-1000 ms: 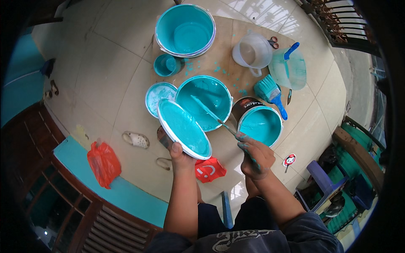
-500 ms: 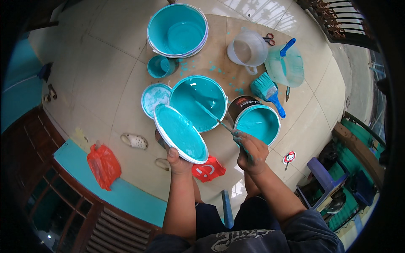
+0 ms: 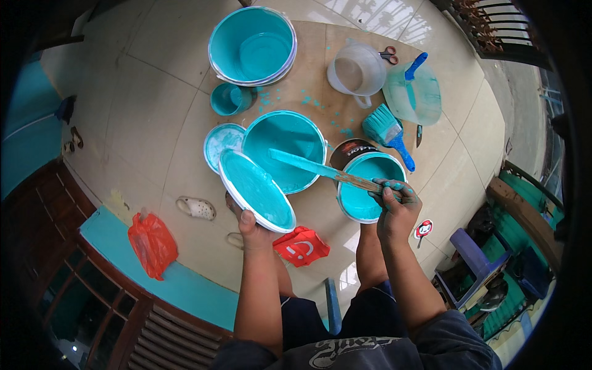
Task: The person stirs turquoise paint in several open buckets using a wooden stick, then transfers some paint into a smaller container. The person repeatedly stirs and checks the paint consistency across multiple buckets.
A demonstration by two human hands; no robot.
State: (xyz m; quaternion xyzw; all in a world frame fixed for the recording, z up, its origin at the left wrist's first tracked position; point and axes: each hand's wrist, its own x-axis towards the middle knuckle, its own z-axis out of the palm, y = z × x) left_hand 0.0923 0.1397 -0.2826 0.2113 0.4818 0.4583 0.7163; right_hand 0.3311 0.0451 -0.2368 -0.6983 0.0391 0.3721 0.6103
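Note:
My left hand (image 3: 254, 233) grips the edge of a round white bucket lid (image 3: 256, 190), its upper face coated in wet turquoise paint. The lid is tilted and overlaps the near left rim of a paint bucket (image 3: 261, 134). In my right hand (image 3: 398, 213) is a flat wooden stirring stick (image 3: 308, 165), its far half covered in paint. The stick spans from above the bucket's opening to over a dark paint can (image 3: 351, 150) with turquoise paint inside. Another paint-smeared lid (image 3: 216, 145) lies left of the bucket, partly hidden.
Farther off stand a large bucket (image 3: 217, 58), a turquoise cup (image 3: 229, 100), a clear measuring jug (image 3: 356, 68) and a translucent tub (image 3: 425, 92) with a blue-handled tool. A wide brush (image 3: 388, 131), scissors (image 3: 389, 55), a red bag (image 3: 302, 246) and a clog (image 3: 196, 208) lie around.
The stick has come up out of the bucket and now lies more level, as my right hand moved right and turned. The lid shifted slightly left and steepened.

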